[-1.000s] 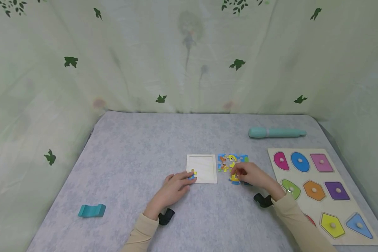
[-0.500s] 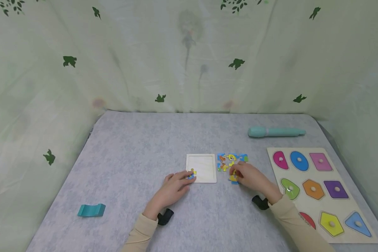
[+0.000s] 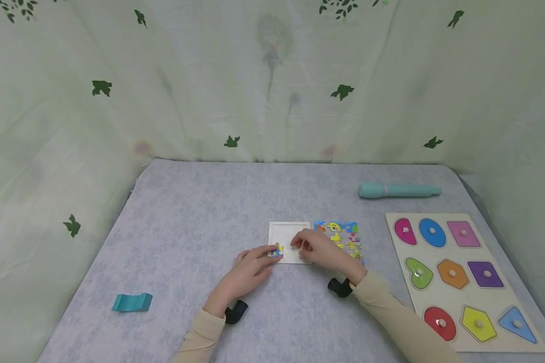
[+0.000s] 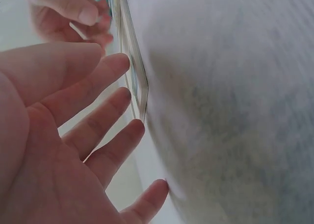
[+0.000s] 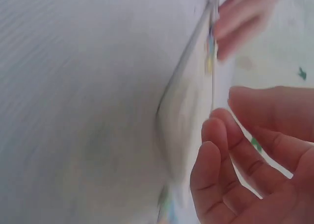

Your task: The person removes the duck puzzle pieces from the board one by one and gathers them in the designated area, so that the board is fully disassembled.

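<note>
A square wooden puzzle tray (image 3: 289, 224) lies on the table, with a blue and yellow jigsaw piece (image 3: 278, 250) in its near left corner. My left hand (image 3: 249, 272) has its fingers extended, and its fingertips touch that corner beside the piece. In the left wrist view, the left hand's fingers (image 4: 105, 118) are spread along the tray's edge. Above the tray's right part is my right hand (image 3: 324, 251), thumb and fingers bent. Any piece between its fingertips is hidden; none shows in the right wrist view, where fingers (image 5: 216, 160) are curled. Several colourful jigsaw pieces (image 3: 351, 239) lie right of the tray.
At the right stands out a large board (image 3: 429, 322) with knobbed coloured shapes. Behind it lies a teal cylindrical, pen-like object (image 3: 399, 190). A small teal curved block (image 3: 132, 302) is at the front left. Patterned cloth curtains (image 3: 272, 111) surround the table.
My right hand has moved left from the loose pieces to above the tray, uncovering more pieces and the board's red circle. My left hand stays in place.
</note>
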A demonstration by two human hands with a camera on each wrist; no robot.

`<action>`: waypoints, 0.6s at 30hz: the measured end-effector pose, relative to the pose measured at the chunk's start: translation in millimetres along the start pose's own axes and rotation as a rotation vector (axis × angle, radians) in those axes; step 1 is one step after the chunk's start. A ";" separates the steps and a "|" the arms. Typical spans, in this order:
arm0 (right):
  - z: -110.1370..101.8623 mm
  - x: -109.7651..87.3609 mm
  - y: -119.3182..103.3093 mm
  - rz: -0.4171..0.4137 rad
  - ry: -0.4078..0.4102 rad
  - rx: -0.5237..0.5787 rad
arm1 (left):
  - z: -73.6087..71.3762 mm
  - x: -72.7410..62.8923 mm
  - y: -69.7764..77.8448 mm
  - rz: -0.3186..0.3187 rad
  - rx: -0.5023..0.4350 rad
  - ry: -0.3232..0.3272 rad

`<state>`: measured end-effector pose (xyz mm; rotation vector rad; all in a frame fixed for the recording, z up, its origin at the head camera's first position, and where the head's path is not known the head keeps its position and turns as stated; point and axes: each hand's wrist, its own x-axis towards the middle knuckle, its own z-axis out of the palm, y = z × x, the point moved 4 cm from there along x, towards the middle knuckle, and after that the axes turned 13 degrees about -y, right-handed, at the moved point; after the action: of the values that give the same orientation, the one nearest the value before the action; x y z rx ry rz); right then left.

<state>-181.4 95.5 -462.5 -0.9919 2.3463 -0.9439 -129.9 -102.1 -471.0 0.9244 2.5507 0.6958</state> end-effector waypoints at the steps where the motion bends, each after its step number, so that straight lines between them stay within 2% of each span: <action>1: 3.0 5.1 -2.5 0.005 -0.009 0.011 | -0.5 -1.0 -0.5 -0.001 0.002 0.005; 8: 14.4 27.0 -10.7 -0.003 -0.017 0.042 | -6.2 -8.1 -4.9 -0.037 0.008 0.018; 18: 18.6 36.7 -10.8 0.031 0.010 0.066 | -6.5 -8.6 -10.0 -0.089 0.001 -0.004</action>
<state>-189.4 54.7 -471.5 -0.9245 2.3165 -1.0101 -131.7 -116.7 -469.9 0.8065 2.5713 0.6655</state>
